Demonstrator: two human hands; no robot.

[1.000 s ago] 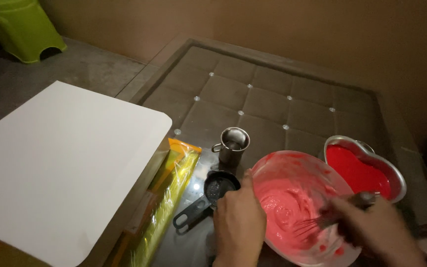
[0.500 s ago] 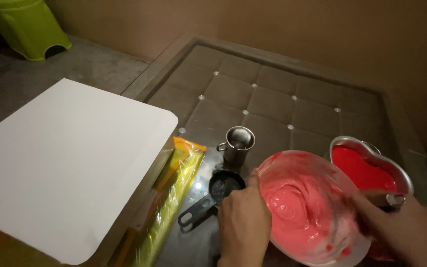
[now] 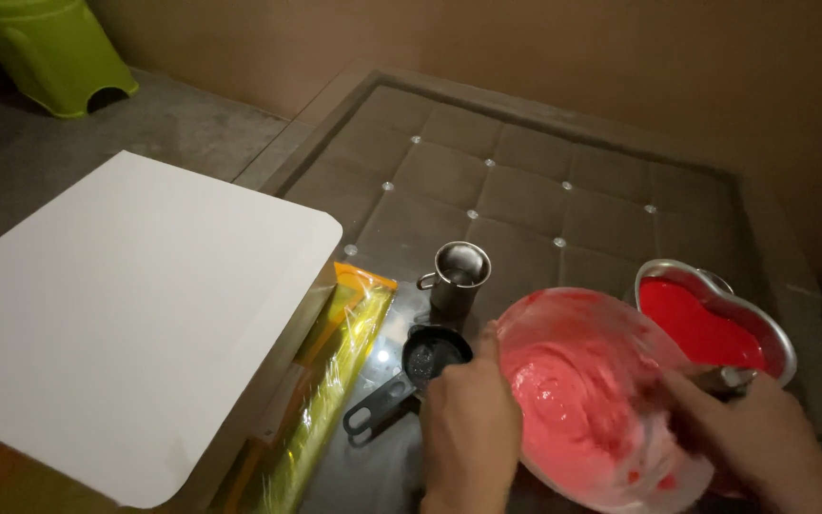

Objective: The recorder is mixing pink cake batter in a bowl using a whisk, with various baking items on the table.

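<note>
My left hand (image 3: pixel 468 433) grips the near-left rim of a clear bowl (image 3: pixel 573 314) that is tilted up and holds thick pink batter (image 3: pixel 573 400). My right hand (image 3: pixel 763 443) is at the bowl's right side, closed on a blurred utensil (image 3: pixel 725 381) whose end reaches into the batter. Just behind the bowl stands a heart-shaped metal pan (image 3: pixel 773 328) with red batter (image 3: pixel 696 324) in it.
A small steel cup (image 3: pixel 459 274) and a black measuring cup (image 3: pixel 411 376) sit left of the bowl on the glass-topped table (image 3: pixel 525 181). A yellow wrapped roll (image 3: pixel 335 381) lies beside a large white board (image 3: pixel 116 314). A green stool (image 3: pixel 45 48) stands far left.
The bowl has tipped further up toward the heart pan. My right hand moved from stirring inside the bowl to its right edge, and my left hand shifted along the rim.
</note>
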